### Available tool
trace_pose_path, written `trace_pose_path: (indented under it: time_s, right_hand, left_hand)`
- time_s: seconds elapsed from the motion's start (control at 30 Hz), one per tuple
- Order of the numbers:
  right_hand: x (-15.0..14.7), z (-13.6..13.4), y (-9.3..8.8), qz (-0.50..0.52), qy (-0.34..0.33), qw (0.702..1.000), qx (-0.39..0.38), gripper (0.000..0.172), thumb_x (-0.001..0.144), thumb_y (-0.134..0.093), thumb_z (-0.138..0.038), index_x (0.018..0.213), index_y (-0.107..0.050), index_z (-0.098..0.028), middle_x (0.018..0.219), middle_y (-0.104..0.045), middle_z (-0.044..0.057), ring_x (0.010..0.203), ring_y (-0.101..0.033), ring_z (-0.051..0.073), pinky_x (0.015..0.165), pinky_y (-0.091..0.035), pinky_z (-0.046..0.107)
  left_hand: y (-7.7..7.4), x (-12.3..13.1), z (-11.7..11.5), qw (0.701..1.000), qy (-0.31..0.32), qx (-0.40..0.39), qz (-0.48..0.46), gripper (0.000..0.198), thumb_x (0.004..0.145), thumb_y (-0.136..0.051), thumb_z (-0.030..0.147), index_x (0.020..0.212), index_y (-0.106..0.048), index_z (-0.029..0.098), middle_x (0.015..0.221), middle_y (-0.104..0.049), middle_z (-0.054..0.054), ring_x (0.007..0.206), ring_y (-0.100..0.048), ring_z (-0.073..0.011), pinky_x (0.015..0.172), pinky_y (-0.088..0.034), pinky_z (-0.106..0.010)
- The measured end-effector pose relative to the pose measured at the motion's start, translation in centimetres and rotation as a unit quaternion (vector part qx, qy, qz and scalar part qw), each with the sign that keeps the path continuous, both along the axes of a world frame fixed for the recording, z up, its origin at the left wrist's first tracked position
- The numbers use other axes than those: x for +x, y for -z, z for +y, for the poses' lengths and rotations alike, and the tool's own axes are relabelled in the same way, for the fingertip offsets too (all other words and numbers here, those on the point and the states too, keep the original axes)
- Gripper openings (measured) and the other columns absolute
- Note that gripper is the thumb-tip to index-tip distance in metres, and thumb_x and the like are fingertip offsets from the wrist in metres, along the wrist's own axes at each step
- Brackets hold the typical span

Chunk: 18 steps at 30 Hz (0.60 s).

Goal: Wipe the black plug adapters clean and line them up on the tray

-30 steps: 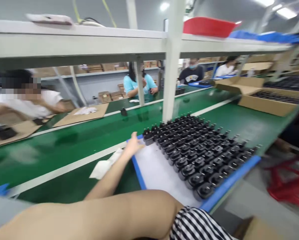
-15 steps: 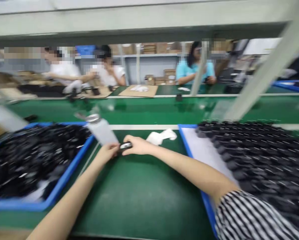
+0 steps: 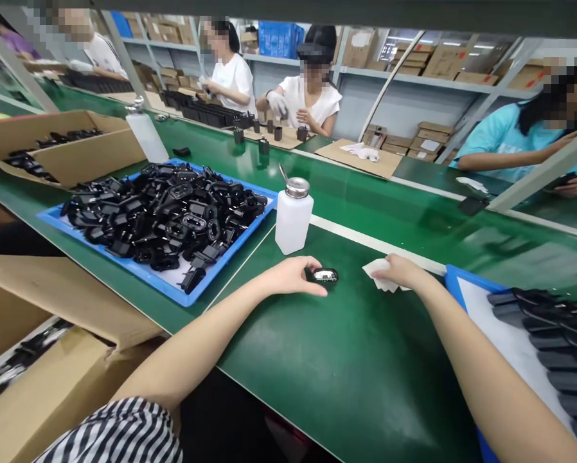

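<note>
On the green table, a small black oval part [image 3: 326,276] with a pale inside lies beside my left hand [image 3: 295,276]. The thumb and fingers of that hand are spread around its left side. My right hand [image 3: 401,271] pinches a white cloth [image 3: 381,275] to the right of the part. Behind my left hand stands a white bottle [image 3: 293,222] with a metal top. Many loose black parts are heaped in a blue tray [image 3: 187,299] at the left, and rows of black parts fill another blue tray [image 3: 455,283] at the right.
Open cardboard boxes [image 3: 96,157] stand at the far left, with another carton [image 3: 71,379] below the table edge. A second white bottle [image 3: 146,136] stands behind the left tray. Several people work across the green belt [image 3: 365,193].
The view has turned to the left. My hands have moved apart; the black part between them now lies by my left hand, and my right hand has taken hold of the white cloth.
</note>
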State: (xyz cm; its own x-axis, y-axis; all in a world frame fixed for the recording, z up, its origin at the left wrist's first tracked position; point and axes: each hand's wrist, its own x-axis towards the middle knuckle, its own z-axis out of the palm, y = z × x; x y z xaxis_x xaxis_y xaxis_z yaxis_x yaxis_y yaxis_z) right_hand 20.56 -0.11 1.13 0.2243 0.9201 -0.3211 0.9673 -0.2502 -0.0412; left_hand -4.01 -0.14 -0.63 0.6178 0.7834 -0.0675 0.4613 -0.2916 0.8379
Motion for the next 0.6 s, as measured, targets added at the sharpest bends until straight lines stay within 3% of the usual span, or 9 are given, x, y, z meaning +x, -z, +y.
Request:
trace_pose_path:
  time_s: [0.07,0.13,0.2,0.27,0.4,0.5,0.6]
  right_hand:
    - [-0.4,-0.1,-0.1,0.037,-0.019,0.999,0.014,0.008,0.065,-0.051,-0.025,0.063,-0.048,-0.018,0.069,-0.057,0.007,0.064,-0.053,0.021,0.052,-0.039,0.027]
    - [-1.7,-0.5,-0.3,0.079,-0.035,0.993,0.085,0.005,0.065,-0.048,-0.02,0.061,-0.046,-0.019,0.066,-0.056,0.003,0.062,-0.053,0.018,0.051,-0.038,0.024]
    - [-3.6,-1.2,-0.5,0.122,-0.044,0.977,0.172,0.002,0.068,-0.044,-0.018,0.069,-0.046,-0.019,0.07,-0.056,0.002,0.065,-0.053,0.017,0.054,-0.039,0.024]
    - [-5.8,-2.1,-0.4,0.151,-0.069,0.962,0.216,0.013,0.072,-0.039,-0.019,0.083,-0.047,-0.018,0.075,-0.057,0.003,0.069,-0.054,0.018,0.057,-0.04,0.025]
    - [-9.1,-3.9,1.0,0.168,-0.203,0.947,0.182,0.032,0.077,-0.03,-0.017,0.107,-0.041,-0.019,0.098,-0.054,0.007,0.085,-0.051,0.02,0.07,-0.041,0.03]
    - [-9.7,-4.8,1.9,0.145,-0.277,0.933,0.181,0.039,0.08,-0.029,-0.024,0.117,-0.034,-0.016,0.118,-0.038,0.009,0.109,-0.032,0.023,0.084,-0.035,0.036]
    - [-9.5,-5.0,1.9,0.119,-0.338,0.918,0.172,0.042,0.082,-0.025,-0.028,0.121,-0.03,-0.013,0.123,-0.031,0.01,0.116,-0.015,0.023,0.09,-0.024,0.044]
  left_hand:
    - [0.2,0.1,-0.1,0.999,0.01,0.04,0.028,0.053,0.042,-0.066,0.04,0.089,-0.054,0.018,0.074,-0.054,0.002,0.06,-0.049,-0.0113,0.054,-0.036,-0.02]
    - [0.7,0.4,0.0,0.997,0.0,0.072,0.042,0.046,0.045,-0.065,0.037,0.086,-0.055,0.018,0.071,-0.053,0.002,0.06,-0.049,-0.0119,0.054,-0.035,-0.021]
    - [1.1,0.6,0.1,0.996,-0.002,0.081,0.044,0.039,0.05,-0.063,0.035,0.084,-0.056,0.018,0.067,-0.054,0.003,0.058,-0.049,-0.0113,0.053,-0.034,-0.02]
    - [1.4,0.7,0.3,0.996,0.006,0.08,0.041,0.033,0.052,-0.061,0.033,0.081,-0.056,0.018,0.064,-0.053,0.004,0.055,-0.048,-0.01,0.051,-0.032,-0.02]
    - [1.5,0.7,0.4,0.996,0.004,0.076,0.037,0.024,0.052,-0.061,0.033,0.067,-0.056,0.016,0.058,-0.05,0.004,0.051,-0.044,-0.008,0.049,-0.03,-0.019]
    - [1.5,0.7,0.3,0.997,-0.008,0.074,0.033,0.023,0.052,-0.06,0.034,0.058,-0.052,0.014,0.054,-0.047,0.005,0.049,-0.042,-0.0074,0.046,-0.028,-0.018]
    - [1.7,0.7,0.3,0.996,-0.019,0.08,0.036,0.023,0.051,-0.06,0.033,0.054,-0.05,0.013,0.052,-0.045,0.004,0.049,-0.041,-0.008,0.046,-0.027,-0.019]
